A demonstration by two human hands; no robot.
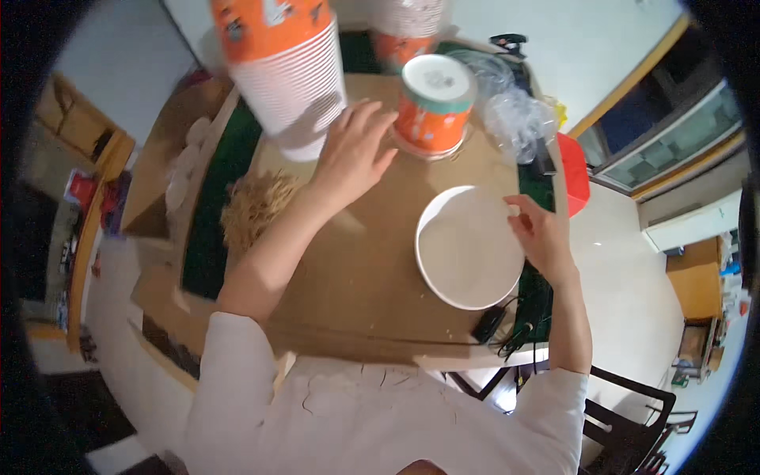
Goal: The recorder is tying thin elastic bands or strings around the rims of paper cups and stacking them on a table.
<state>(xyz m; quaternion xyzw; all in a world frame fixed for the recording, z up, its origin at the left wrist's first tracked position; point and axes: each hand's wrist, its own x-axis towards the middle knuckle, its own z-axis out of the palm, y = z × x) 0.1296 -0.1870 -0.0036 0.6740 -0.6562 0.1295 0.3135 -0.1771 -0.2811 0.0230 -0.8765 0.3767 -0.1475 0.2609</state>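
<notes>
An open paper tub (471, 247), white inside, sits right of the middle of the table with its mouth up. At its right rim my right hand (542, 237) is closed, thumb and fingertips gripping the edge. My left hand (352, 154) is open and holds nothing, its fingers stretched forward and apart. Beside it leans a tall stack of nested paper tubs (289, 95), white with an orange printed band. To the right of those fingers, an orange tub with a green band (434, 119) stands upside down, its pale base up.
Tan crinkled strands (257, 210) lie in a heap left of my forearm. Another tub stack (406, 32) stands at the back. Clear crumpled plastic (518, 119) and a red container (574, 174) are at the right. A black adapter (489, 323) with cable lies by the front edge.
</notes>
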